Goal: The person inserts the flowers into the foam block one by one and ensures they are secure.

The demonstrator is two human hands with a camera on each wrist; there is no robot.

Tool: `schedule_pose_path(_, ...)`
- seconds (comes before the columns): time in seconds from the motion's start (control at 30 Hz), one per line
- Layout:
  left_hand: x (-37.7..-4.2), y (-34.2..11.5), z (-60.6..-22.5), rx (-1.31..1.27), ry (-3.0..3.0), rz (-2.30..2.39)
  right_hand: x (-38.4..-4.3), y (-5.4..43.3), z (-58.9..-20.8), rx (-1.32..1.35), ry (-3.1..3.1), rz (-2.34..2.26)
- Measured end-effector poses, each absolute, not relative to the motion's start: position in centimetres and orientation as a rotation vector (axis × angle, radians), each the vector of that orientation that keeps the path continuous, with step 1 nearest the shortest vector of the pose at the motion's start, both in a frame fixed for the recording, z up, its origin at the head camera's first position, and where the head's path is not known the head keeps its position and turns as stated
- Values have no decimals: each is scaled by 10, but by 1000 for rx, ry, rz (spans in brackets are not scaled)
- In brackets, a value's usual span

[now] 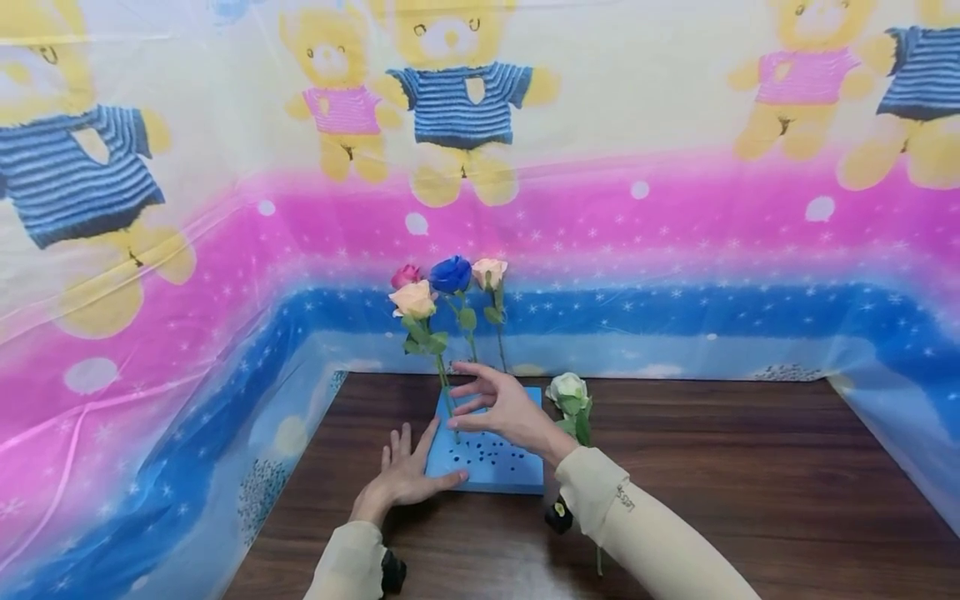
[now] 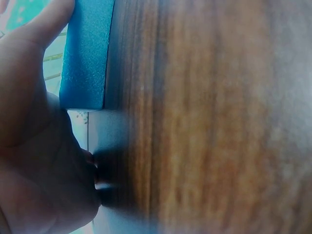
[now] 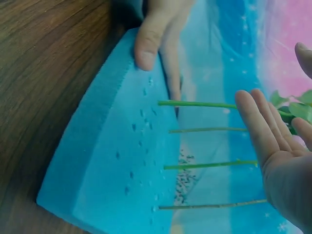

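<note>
A light-blue foam block [image 1: 491, 478] with many small holes lies on the table. My left hand [image 1: 407, 477] rests at its left front corner, thumb over the top face and fingers spread. Upright in the block stand a peach rose [image 1: 413, 299] at the left, a pink rose [image 1: 406, 275] behind it, a blue rose [image 1: 452, 274] and a second peach rose [image 1: 490, 272]. My right hand [image 1: 512, 414] hovers over the block, fingers loosely extended beside the front peach rose's stem. In the right wrist view its thumb and fingers [image 3: 258, 129] are apart, near a green stem [image 3: 204, 104].
A white rose [image 1: 567, 390] lies on the brown wooden table [image 1: 712, 467] right of the block, its stem partly hidden beneath my right forearm. A printed cloth with bears [image 1: 600, 250] hangs behind and along both sides of the table.
</note>
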State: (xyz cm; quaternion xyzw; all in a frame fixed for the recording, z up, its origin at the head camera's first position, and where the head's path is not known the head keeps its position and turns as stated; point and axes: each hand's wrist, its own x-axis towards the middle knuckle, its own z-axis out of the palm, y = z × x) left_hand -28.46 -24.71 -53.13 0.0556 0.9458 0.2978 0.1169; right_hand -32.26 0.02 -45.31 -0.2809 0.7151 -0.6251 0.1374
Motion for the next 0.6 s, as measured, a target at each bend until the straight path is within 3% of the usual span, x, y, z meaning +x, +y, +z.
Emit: schedule_pose_path(0.6, -282, -245, -530, 184, 2769, 908, -309, 101, -437, -703, 2134, -1919)
